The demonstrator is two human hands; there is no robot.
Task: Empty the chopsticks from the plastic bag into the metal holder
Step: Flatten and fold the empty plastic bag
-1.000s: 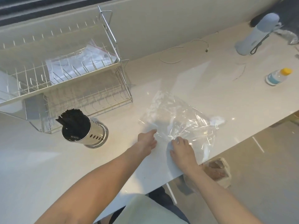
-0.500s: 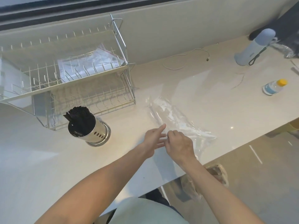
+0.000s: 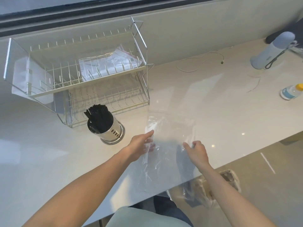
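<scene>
The chopsticks (image 3: 98,117) stand bundled in the metal holder (image 3: 106,128), up and to the left of the left hand (image 3: 139,145) on the counter (image 3: 213,112), so the emptying looks done; what remains seems to be tidying the plastic bag (image 3: 167,154). The bag looks empty and lies flat between the two hands, spread toward the counter's near edge. The left hand rests on the bag's left edge with fingers extended, its grip not closed round anything, seemingly pressing the film down. The right hand (image 3: 196,151) sits at the bag's right edge with fingers curled; whether it pinches the film or merely touches it I cannot tell. Holding both sides apart like this keeps the slippery film taut and flat, probably to smooth or fold it. Beyond the holder stands a wire dish rack (image 3: 141,69); far right of the right hand lie a flask (image 3: 270,51) and a small bottle (image 3: 291,91)
</scene>
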